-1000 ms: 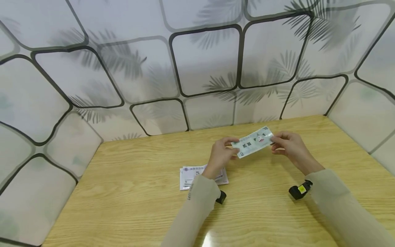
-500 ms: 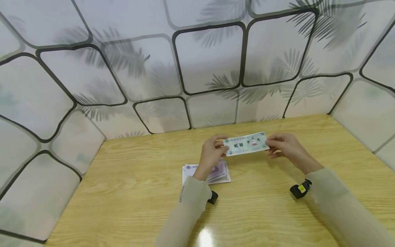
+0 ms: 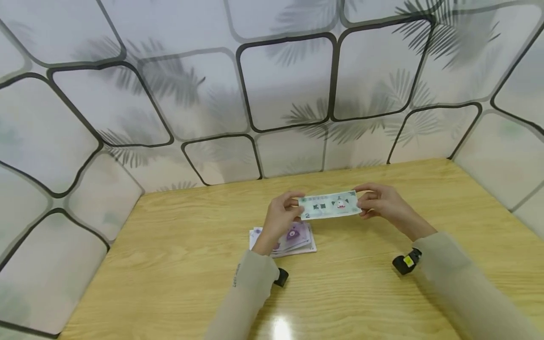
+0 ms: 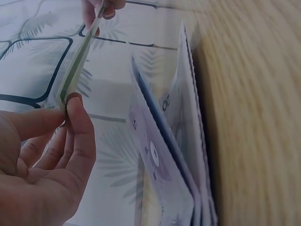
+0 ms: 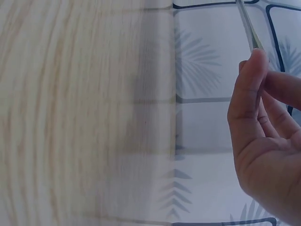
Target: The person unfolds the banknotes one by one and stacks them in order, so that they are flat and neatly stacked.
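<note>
A pale green play banknote [image 3: 327,206], marked with a 2 and a small cartoon figure, is stretched between both hands above the table. My left hand [image 3: 280,217] pinches its left end between thumb and fingers. The right hand [image 3: 380,205] pinches the opposite end. Seen edge-on in the left wrist view, the banknote [image 4: 77,66] runs up to the other hand's fingers. Below the left forearm lies a pile of purple and white play banknotes [image 3: 297,236], partly hidden by that arm. In the left wrist view the purple banknotes [image 4: 157,160] are bent up and spread apart.
The wooden table [image 3: 178,264] reaches back to a patterned cloth wall [image 3: 289,89] with dark outlines and leaf prints, which also closes in both sides. Black wrist cameras [image 3: 406,262] sit at the cuffs.
Both hands have moved left and slightly down with the green banknote, which has turned from slanted to nearly level. More of the purple banknotes on the pile shows now.
</note>
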The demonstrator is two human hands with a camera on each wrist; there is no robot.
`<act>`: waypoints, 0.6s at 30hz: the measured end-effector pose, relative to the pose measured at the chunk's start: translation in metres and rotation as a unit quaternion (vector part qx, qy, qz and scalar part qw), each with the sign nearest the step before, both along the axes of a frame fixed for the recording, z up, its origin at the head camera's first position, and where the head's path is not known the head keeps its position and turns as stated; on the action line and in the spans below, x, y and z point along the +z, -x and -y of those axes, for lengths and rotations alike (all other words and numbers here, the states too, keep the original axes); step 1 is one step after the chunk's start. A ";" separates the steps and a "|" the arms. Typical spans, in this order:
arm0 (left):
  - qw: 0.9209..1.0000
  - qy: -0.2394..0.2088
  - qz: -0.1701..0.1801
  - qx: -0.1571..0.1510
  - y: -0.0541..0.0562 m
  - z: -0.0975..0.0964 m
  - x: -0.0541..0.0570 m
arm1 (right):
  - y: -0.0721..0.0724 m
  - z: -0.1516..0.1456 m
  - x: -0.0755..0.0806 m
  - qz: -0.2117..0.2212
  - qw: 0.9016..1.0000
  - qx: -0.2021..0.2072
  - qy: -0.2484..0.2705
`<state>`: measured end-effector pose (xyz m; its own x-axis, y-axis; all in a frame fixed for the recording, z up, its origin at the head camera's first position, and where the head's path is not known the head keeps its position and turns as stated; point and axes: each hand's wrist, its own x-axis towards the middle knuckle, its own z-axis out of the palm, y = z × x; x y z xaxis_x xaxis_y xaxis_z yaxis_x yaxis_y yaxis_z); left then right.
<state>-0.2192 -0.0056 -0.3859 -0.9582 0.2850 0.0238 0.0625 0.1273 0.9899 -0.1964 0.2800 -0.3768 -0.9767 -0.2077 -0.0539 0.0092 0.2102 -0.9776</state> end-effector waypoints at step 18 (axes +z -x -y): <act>0.999 -0.018 0.003 0.038 -0.004 0.030 0.002 | 0.001 0.028 0.002 -0.035 0.999 0.018 -0.009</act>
<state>-0.2157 -0.0355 -0.3843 -0.9772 0.2105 0.0265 0.0475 0.0953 0.9943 -0.1975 0.2519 -0.3748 -0.9703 -0.2415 0.0113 -0.0677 0.2265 -0.9717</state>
